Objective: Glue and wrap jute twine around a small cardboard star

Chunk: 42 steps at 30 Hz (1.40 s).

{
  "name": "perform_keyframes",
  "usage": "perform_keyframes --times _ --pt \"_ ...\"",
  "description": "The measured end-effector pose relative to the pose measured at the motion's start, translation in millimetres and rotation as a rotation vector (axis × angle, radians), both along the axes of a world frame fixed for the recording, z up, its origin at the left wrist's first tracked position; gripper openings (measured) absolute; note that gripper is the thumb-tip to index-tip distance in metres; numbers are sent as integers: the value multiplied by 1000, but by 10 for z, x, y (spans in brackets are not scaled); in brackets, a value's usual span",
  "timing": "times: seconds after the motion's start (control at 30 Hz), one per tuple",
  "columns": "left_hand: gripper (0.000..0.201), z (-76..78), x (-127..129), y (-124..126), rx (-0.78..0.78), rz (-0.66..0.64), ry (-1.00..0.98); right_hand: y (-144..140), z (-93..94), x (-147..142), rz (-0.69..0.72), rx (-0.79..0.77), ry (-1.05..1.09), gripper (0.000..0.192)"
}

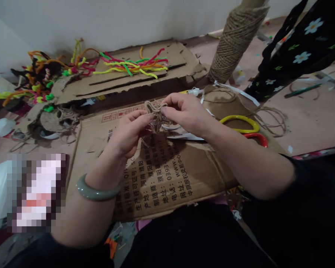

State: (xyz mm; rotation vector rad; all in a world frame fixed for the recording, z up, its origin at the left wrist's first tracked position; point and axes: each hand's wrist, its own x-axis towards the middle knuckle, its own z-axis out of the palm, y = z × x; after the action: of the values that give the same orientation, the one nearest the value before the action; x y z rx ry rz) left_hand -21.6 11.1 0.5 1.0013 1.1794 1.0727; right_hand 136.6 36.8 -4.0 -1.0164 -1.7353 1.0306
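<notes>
A small piece of looped jute twine (156,118) is held up over the printed cardboard sheet (100,149). My left hand (131,130) pinches its left side between thumb and fingers. From the right, my right hand (184,111) grips its upper right edge, thumb against the front. Just behind and below my right hand lie scissors (252,130) with a yellow and a red handle; their blades are partly covered by my hand and forearm. A loose strand of twine (273,119) curls on the table to the right.
A tall twine spool (237,41) stands at the back right beside a black flowered cloth (296,56). Coloured pipe cleaners (136,67) lie on a raised cardboard piece (167,50) at the back. More twine pieces (58,121) sit left, above a pixelated phone-like object (40,190).
</notes>
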Motion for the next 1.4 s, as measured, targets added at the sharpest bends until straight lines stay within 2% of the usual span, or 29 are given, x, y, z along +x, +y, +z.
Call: perform_keyframes --times 0.2,0.63,0.83,1.23,1.4 --pt "15 -17 4 -9 -1 -51 43 7 -25 3 16 28 -16 8" --pt "7 -55 23 -15 92 -37 73 -34 -5 -16 33 -27 5 7" --pt "13 -15 3 -26 69 -45 52 -15 -2 0 12 -70 56 6" --pt "7 -43 36 -35 76 -49 59 -44 0 -6 47 -69 14 5" --pt "15 -34 7 -26 43 -52 20 -31 3 -3 13 -87 54 5"
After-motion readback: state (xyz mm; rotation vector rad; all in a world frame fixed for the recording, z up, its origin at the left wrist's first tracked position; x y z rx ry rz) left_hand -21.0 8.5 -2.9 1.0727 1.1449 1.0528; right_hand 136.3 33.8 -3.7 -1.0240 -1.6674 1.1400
